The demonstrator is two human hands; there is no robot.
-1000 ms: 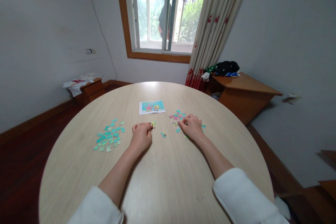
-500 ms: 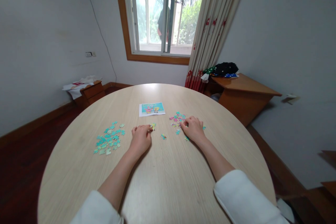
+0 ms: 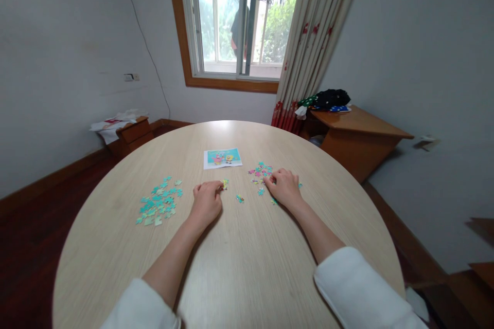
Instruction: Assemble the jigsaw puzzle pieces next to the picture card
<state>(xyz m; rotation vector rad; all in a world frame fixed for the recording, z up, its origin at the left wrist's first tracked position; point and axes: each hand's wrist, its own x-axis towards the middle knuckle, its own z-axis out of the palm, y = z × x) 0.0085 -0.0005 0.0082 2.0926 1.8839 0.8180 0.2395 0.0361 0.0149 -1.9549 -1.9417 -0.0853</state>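
My left hand [image 3: 207,200] rests on the table with its fingers curled and closed. Its fingertips are on a small yellowish cluster of puzzle pieces [image 3: 225,184], partly hidden by them. To the right, my right hand [image 3: 284,187] is bent over a pile of pink, yellow and teal puzzle pieces [image 3: 261,169]. Its thumb and fingers are pinched at the pile's near edge, on a piece that is mostly covered. Between the hands lies a small multicoloured bit of puzzle [image 3: 240,199]. A few loose pieces show around and under my right hand.
A printed picture card [image 3: 223,158] with cartoon figures lies beyond my hands. A spread of teal and pale green pieces [image 3: 158,203] is at the left of the round table [image 3: 239,267]. A wooden desk [image 3: 358,126] with cloths stands back right, beside a curtain [image 3: 309,36].
The whole view has shifted slightly. Both hands keep nearly the same places and poses, and the puzzle pieces show no clear movement.
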